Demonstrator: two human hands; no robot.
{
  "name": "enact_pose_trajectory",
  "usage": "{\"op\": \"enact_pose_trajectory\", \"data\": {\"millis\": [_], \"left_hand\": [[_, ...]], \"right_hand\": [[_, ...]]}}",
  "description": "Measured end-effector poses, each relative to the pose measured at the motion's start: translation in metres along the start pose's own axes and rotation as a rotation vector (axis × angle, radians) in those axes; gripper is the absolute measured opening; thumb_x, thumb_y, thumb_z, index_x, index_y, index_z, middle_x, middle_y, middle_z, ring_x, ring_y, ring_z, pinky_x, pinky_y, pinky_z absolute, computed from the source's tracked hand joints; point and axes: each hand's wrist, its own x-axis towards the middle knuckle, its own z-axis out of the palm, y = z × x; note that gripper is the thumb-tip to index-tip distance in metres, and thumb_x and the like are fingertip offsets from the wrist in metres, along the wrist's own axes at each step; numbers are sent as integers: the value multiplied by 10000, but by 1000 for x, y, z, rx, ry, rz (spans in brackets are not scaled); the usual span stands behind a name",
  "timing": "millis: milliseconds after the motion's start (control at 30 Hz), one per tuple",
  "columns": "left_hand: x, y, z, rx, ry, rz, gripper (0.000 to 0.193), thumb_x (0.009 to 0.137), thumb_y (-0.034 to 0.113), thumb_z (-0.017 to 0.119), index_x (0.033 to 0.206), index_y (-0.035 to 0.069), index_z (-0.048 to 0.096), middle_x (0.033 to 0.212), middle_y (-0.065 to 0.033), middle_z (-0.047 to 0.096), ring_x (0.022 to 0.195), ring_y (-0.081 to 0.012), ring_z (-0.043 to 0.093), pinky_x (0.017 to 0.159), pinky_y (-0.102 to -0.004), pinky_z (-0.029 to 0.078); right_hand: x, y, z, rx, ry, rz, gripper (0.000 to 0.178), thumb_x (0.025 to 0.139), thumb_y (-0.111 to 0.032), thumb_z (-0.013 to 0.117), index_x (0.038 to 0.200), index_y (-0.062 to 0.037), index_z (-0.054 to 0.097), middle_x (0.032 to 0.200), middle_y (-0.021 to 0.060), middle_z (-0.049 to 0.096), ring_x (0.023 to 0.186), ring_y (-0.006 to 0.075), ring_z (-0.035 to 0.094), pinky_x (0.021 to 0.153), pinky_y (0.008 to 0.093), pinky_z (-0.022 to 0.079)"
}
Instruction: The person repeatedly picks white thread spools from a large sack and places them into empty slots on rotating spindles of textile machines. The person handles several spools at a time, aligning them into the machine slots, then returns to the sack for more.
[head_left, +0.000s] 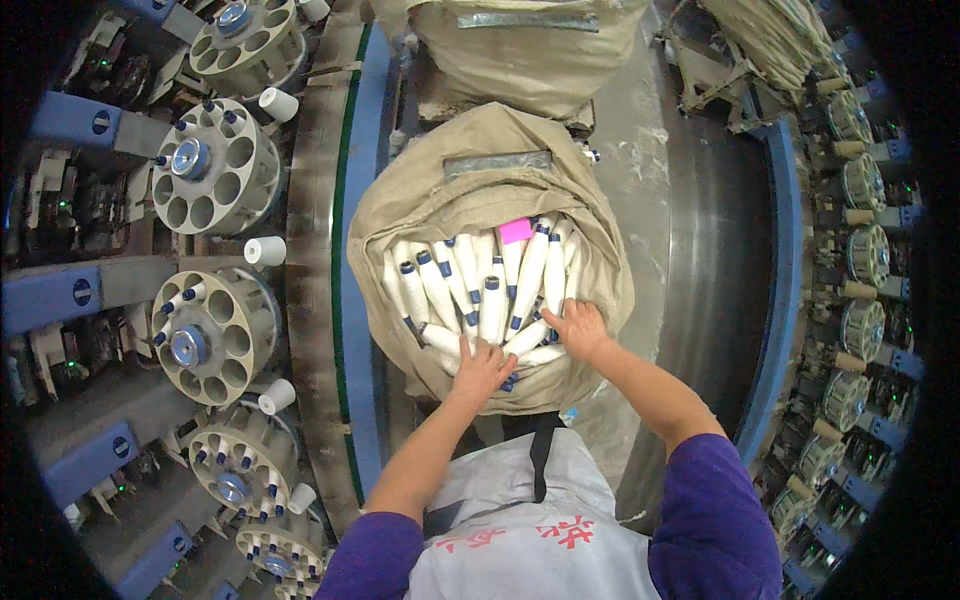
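A large beige cloth sack in front of me holds several white yarn bobbins with dark blue tube ends, lying at various angles. My left hand rests on the bobbins at the sack's near side, fingers stretched forward and apart. Further right, my right hand touches bobbins by the sack's right inner wall, its thumb spread away from the fingers. Neither hand visibly grips a bobbin, though the palms hide what lies beneath. A bright pink slip sits on the bobbins toward the far side.
Winding machines with round bobbin magazines line my left; white cones stick out beside them. Another row of magazines runs along the right. Blue rails edge the aisle. A second filled sack stands beyond the first.
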Motion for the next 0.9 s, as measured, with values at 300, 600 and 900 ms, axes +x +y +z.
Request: {"op": "enact_pose_trajectory", "data": {"millis": [300, 600, 900], "left_hand": [[-55, -53, -174, -1220, 584, -812, 425, 624, -12, 640, 1032, 71, 556, 1035, -63, 592, 1016, -256, 572, 1010, -437, 401], [-299, -32, -279, -1611, 1296, -456, 330, 791, 51, 623, 1109, 63, 536, 1009, -146, 636, 1002, -318, 610, 969, -531, 469], [-391, -5, -230, -1855, 1035, -98, 331, 795, 335, 775, 960, 70, 666, 1520, -236, 292, 1296, -425, 425, 1015, -509, 435]], "right_hand": [[78, -27, 9, 519, 37, 659, 675, 833, -176, 593, 1394, 66, 307, 1121, 263, 612, 844, 373, 670, 727, 435, 542], [-72, -48, -55, 2221, -38, -54, 540, 785, -59, 681, 1284, 27, 493, 1233, 154, 593, 1059, 290, 638, 926, 416, 524], [-133, -309, -210, 1756, -1139, -569, 462, 997, -356, 509, 1288, 3, 486, 772, 98, 575, 440, 86, 464, 358, 201, 317]]}}
